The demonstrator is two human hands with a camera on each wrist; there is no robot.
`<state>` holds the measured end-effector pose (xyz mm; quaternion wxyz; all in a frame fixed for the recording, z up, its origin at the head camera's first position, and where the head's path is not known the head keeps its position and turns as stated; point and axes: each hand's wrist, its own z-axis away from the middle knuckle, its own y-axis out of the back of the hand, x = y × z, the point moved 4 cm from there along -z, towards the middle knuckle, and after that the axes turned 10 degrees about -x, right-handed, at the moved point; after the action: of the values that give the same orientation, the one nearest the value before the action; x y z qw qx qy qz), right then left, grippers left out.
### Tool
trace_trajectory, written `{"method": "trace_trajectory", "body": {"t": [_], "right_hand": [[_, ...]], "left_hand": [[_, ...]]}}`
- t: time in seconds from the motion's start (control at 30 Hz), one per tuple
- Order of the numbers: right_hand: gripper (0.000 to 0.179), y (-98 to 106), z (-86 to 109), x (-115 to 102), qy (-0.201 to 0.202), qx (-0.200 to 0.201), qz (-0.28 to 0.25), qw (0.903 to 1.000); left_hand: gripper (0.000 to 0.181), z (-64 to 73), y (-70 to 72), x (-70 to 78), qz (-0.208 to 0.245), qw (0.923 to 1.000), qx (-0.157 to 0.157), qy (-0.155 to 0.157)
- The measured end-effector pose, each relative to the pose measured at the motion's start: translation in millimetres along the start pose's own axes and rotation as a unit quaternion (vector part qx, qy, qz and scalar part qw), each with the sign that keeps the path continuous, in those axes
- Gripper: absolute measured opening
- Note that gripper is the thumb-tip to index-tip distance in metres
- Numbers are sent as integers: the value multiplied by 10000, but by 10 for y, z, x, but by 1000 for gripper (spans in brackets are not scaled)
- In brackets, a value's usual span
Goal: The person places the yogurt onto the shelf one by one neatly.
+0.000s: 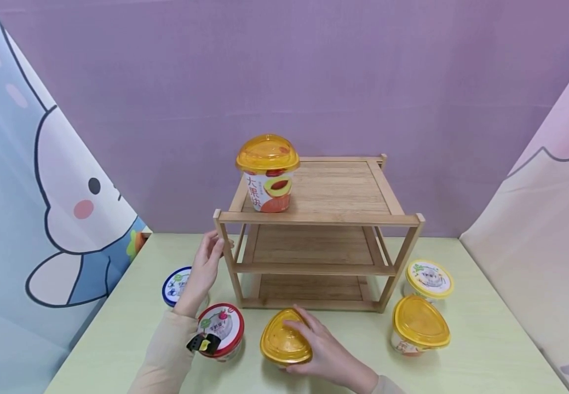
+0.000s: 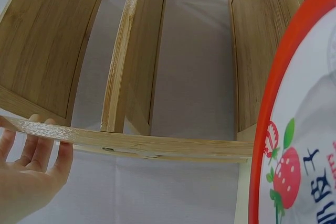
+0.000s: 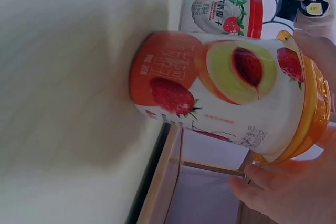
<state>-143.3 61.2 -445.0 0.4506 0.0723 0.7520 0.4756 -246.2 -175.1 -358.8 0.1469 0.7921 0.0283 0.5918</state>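
My right hand grips a yogurt cup by its domed orange-yellow lid, in front of the rack. In the right wrist view this yogurt cup shows peach and strawberry pictures, and its base is right at the tabletop. My left hand is at the front left post of a three-level wooden rack. Seen from the left wrist, the fingers bend round that post. A similar yogurt cup stands upright on the top shelf, at its front left.
Left of the rack are a blue-lidded cup, partly behind my left forearm, and a red-lidded cup. On the right stand a yellow-rimmed cup and another domed-lid yogurt cup. A purple cloth hangs behind the table.
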Motion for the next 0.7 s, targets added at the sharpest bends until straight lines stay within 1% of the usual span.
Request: {"method": "trace_trajectory", "body": {"t": [0.17, 0.4, 0.7], "right_hand": [[76, -26, 22, 16, -69, 111, -470, 9988], [81, -98, 45, 81, -219, 155, -1239, 9919], [86, -162, 62, 147, -241, 217, -1738, 9842]], "left_hand": [[37, 5, -3, 2, 7, 10000, -18, 0], [38, 2, 0, -3, -5, 10000, 49, -82], [38, 0, -5, -9, -72, 9998, 62, -154]]}}
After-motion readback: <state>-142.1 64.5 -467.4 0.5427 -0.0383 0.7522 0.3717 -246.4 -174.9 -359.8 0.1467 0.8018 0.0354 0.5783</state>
